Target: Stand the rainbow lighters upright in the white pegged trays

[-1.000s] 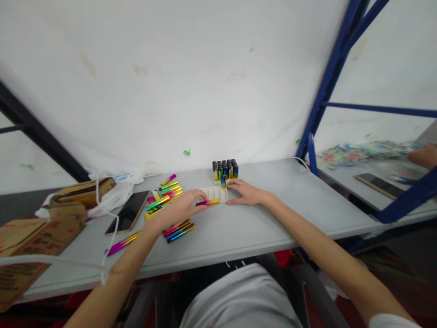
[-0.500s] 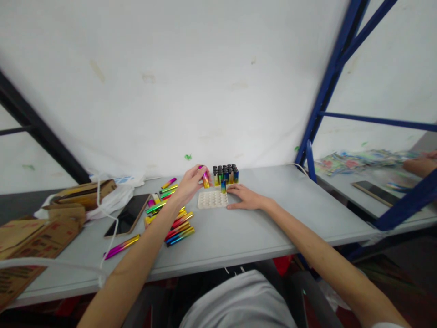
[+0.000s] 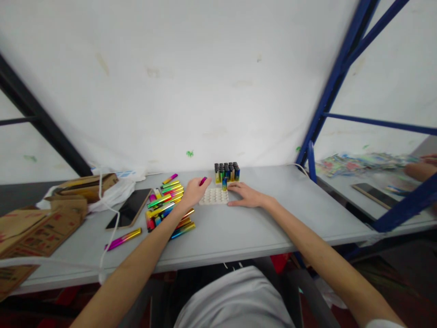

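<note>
My left hand is closed around a shiny purple tube, held over the left part of a white tray with rows of round holes. Only the tube's top end shows above my fist. My right hand lies on the table at the tray's right edge, thumb and fingers spread. Near its fingertips, a single blue-and-yellow tube stands upright at the tray's far right corner. Behind the tray stands a block of several black-topped tubes. Many shiny two-coloured tubes lie in a loose pile beside my left forearm.
A dark phone lies left of the pile, with a purple-and-gold tube in front. Cardboard boxes and a white cable are farther left. A blue metal frame rises on the right; beyond it shows another person's hand.
My left hand has turned over and lowered slightly, so the purple tube is now mostly hidden in the fist. The right hand stays beside the tray.
</note>
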The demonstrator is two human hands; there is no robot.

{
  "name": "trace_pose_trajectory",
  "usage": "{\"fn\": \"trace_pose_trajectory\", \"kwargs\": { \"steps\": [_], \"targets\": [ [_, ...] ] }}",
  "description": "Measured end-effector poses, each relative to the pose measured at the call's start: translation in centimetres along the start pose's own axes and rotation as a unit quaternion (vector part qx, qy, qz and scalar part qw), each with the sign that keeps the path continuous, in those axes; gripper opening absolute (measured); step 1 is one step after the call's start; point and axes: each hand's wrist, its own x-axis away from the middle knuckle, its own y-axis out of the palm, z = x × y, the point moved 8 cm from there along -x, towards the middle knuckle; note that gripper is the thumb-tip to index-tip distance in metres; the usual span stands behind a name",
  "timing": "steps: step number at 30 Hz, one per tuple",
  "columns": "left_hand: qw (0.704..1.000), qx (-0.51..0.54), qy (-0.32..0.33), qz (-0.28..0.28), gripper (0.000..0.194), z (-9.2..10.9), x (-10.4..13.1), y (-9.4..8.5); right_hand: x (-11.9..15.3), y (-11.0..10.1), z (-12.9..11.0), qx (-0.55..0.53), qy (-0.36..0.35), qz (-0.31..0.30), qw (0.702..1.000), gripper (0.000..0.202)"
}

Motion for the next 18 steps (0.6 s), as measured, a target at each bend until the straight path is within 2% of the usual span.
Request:
{"fn": "trace_pose_trajectory", "kwargs": {
  "steps": [3, 6, 9, 15, 18],
  "targets": [
    [1.0, -0.022, 0.002, -0.017, 0.044, 0.0, 0.1, 0.3, 0.0, 0.0, 0.0, 0.0, -0.002, 0.0, 1.0, 0.072],
    [0.998, -0.006, 0.004, -0.056, 0.038, 0.3, 0.3, 0.9, 0.0, 0.0, 0.0, -0.003, -0.005, 0.002, 1.0, 0.072],
    [0.998, 0.005, 0.012, -0.067, 0.036, 0.7, 0.4, 1.0, 0.0, 0.0, 0.0, -0.006, -0.005, 0.007, 1.0, 0.071],
    [0.999, 0.013, -0.005, -0.046, 0.042, 0.0, 0.4, 0.7, 0.0, 0.1, 0.1, -0.003, -0.008, 0.005, 1.0, 0.07],
    [0.994, 0.071, -0.017, -0.078, 0.047, -0.4, 0.6, 1.3, -0.1, 0.2, 0.1, 0.002, -0.008, 0.002, 1.0, 0.071]
  ]
}}
